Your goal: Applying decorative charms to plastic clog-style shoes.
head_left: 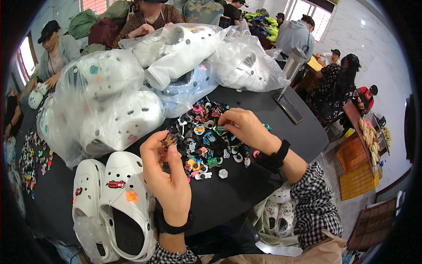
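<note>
A heap of small colourful shoe charms (204,138) lies on the black table (237,189). My left hand (165,171) is raised beside the heap, pinching a small brownish charm (169,141) between thumb and fingertips. My right hand (246,127) rests palm down on the heap's right side, fingertips curled among the charms. Two white clogs (116,204) sit side by side at my near left. One bears a red car charm (116,184) and an orange flower charm (131,196).
Clear plastic bags of white clogs (110,105) pile up across the far half of the table. A phone (288,108) and a steel tumbler (293,64) stand at the right edge. More charms (33,160) lie at far left. Other people sit around.
</note>
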Available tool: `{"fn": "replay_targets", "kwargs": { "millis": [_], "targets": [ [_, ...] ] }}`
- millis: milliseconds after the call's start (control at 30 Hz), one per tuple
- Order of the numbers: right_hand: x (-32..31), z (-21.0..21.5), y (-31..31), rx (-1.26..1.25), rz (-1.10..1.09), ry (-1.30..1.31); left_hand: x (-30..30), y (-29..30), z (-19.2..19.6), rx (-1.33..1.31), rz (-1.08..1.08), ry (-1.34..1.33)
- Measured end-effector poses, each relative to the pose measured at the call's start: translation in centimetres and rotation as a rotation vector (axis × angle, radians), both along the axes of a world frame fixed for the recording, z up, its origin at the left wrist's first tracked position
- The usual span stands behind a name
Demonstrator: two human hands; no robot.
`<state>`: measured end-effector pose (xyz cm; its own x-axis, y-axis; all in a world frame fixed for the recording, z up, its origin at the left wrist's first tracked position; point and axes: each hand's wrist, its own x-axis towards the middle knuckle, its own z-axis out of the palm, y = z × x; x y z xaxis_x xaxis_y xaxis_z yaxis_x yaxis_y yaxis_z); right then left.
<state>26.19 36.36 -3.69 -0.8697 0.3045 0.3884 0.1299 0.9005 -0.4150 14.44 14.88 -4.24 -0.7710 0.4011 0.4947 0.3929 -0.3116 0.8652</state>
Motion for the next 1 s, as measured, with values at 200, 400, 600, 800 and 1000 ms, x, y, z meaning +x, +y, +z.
{"fn": "replay_targets", "kwargs": {
  "millis": [200, 400, 600, 800, 1000],
  "targets": [
    [0.3, 0.6, 0.9, -0.161, -0.047, 0.008, -0.1, -0.1, -0.3, -0.029, 0.044, 0.074],
    [0.7, 0.8, 1.5, -0.128, -0.135, 0.005, -0.1, -0.2, -0.3, -0.034, 0.028, 0.072],
    [0.5, 0.5, 1.8, 0.045, -0.292, 0.039, 0.1, -0.2, 0.0, -0.058, 0.016, 0.041],
    [-0.7, 0.4, 0.7, 0.326, 0.053, 0.106, 0.0, -0.1, 0.1, -0.053, 0.041, 0.057],
    [-0.8, -0.9, -0.1, 0.516, 0.103, -0.188, 0.1, -0.1, 0.1, -0.058, 0.015, 0.051]
  ]
}}
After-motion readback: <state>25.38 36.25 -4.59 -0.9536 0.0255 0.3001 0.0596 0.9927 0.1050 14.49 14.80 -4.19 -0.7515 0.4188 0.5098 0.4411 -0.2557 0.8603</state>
